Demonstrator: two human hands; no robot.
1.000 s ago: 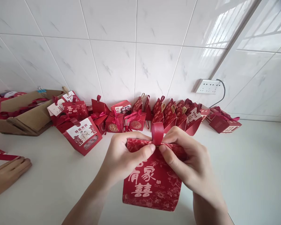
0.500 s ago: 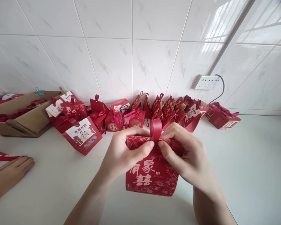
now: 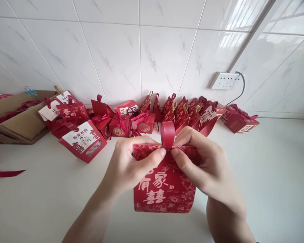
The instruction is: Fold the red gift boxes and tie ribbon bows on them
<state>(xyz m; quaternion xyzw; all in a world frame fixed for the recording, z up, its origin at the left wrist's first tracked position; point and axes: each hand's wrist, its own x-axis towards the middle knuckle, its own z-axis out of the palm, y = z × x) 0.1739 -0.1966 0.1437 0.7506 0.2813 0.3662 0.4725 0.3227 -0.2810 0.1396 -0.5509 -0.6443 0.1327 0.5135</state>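
Observation:
Between my hands is a red gift box (image 3: pixel 176 194) with pale flower prints and white Chinese characters on its front. A loop of dark red ribbon (image 3: pixel 168 135) stands up from the middle of its top edge. My left hand (image 3: pixel 134 165) pinches that edge just left of the ribbon, thumb in front and fingers behind. On the other side of the loop, my right hand (image 3: pixel 202 165) grips the same edge in the same way. Both thumb tips press close to the ribbon's base. The fingers behind the box are partly hidden.
Along the tiled wall stands a row of red gift boxes (image 3: pixel 144 126), some with bows. A larger box with a picture panel (image 3: pixel 83 140) leans nearer on the left. Far left are a cardboard box (image 3: pixel 22 125) and a loose ribbon (image 3: pixel 10 173). A power strip (image 3: pixel 224 81) hangs on the wall.
Another person's hand at the left has gone out of view, leaving the ribbon end lying there. The view has shifted slightly; both my hands keep their pinch on the gift box.

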